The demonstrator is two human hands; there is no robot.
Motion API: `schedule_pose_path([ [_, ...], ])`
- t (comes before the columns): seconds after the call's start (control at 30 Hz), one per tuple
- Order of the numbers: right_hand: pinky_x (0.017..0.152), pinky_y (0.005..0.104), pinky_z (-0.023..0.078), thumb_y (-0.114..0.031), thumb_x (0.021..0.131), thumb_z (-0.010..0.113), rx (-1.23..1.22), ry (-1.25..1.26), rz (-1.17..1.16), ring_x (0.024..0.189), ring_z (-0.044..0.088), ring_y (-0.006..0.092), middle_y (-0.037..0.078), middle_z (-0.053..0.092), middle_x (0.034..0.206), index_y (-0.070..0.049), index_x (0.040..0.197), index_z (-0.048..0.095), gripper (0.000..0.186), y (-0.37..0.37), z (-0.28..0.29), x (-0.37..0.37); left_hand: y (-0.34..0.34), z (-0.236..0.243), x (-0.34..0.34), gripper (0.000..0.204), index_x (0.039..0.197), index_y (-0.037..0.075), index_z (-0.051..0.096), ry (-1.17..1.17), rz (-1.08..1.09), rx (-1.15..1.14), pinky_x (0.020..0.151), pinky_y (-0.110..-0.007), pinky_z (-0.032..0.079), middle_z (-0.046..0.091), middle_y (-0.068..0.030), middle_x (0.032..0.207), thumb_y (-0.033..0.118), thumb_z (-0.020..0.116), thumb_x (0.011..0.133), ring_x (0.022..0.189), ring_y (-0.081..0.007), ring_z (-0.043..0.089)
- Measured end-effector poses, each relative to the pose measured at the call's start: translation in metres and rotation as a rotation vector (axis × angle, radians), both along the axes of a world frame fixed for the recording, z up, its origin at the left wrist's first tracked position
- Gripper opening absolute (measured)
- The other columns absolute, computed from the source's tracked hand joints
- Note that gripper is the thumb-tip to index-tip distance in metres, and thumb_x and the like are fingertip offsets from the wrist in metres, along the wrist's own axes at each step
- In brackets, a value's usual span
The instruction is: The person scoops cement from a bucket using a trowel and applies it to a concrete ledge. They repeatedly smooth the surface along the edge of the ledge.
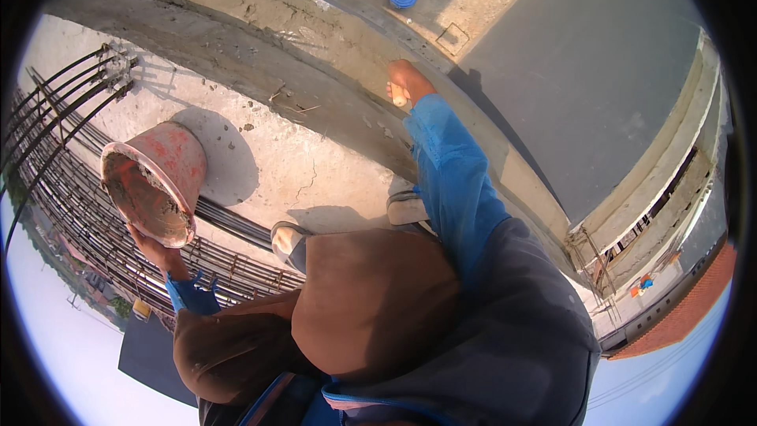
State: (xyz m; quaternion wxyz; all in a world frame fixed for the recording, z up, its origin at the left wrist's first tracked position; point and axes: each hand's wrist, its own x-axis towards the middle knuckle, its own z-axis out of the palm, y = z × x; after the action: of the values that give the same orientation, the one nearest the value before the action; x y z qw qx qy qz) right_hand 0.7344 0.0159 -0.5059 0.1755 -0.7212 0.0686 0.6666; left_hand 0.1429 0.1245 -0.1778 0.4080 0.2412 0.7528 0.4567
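Brown-clad knees (374,300) are looming while I'm favouring firm holds, left grip (160,255) pinching the bucket (175,154) rim, right grip (410,78) clasping a handle (400,98).

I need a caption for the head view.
Left hand at a stained reddish bucket, right hand gripping a pale handle.

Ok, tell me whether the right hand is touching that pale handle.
Touching. The head view shows the right hand with its fingers curled around the pale handle, whose end pokes out of the fist.
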Motion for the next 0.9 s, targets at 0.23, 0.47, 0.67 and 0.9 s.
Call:
schedule_pose_path([
  [0.23,0.069,0.0452,0.06,-0.017,0.103,0.047,0.089,-0.029,0.504,0.077,0.074,0.0264,0.015,0.077,0.097,0.004,0.131,0.064,0.039,0.141,0.036,-0.065,-0.003,0.005,-0.007,0.055,0.155,0.006,0.048,-0.056,-0.06,0.022,0.116,-0.046,0.047,0.054,-0.0113,0.155,0.044,0.042,0.115,0.137,-0.031,0.056],
  [0.47,0.08,0.0475,0.06,-0.009,0.098,0.052,-0.092,-0.252,0.45,0.088,0.079,0.0327,0.021,0.079,0.098,0.007,0.123,0.072,0.036,-0.03,0.006,0.008,0.001,0.014,0.019,0.055,0.158,0.006,0.044,0.061,0.015,-0.03,0.114,-0.048,0.051,0.053,-0.013,0.157,0.041,0.04,0.116,0.137,-0.033,0.058],
  [0.67,0.076,0.0504,0.057,-0.028,0.112,0.04,-0.181,-0.271,0.138,0.084,0.073,0.0384,0.025,0.071,0.098,0.001,0.142,0.048,0.043,-0.18,0.012,0.027,-0.006,0.011,-0.013,0.053,0.154,0.006,0.047,0.104,-0.023,0.019,0.113,-0.046,0.051,0.058,-0.0113,0.15,0.041,0.042,0.116,0.132,-0.0315,0.06],
  [0.9,0.083,0.0522,0.055,-0.046,0.116,0.034,0.23,-0.441,0.492,0.089,0.07,0.0392,0.029,0.065,0.115,-0.007,0.137,0.048,0.046,-0.155,-0.07,-0.008,0.001,-0.013,-0.012,0.052,0.148,0.005,0.054,-0.003,0.001,0.012,0.108,-0.042,0.052,0.064,-0.0094,0.141,0.045,0.047,0.114,0.126,-0.0278,0.063],
])
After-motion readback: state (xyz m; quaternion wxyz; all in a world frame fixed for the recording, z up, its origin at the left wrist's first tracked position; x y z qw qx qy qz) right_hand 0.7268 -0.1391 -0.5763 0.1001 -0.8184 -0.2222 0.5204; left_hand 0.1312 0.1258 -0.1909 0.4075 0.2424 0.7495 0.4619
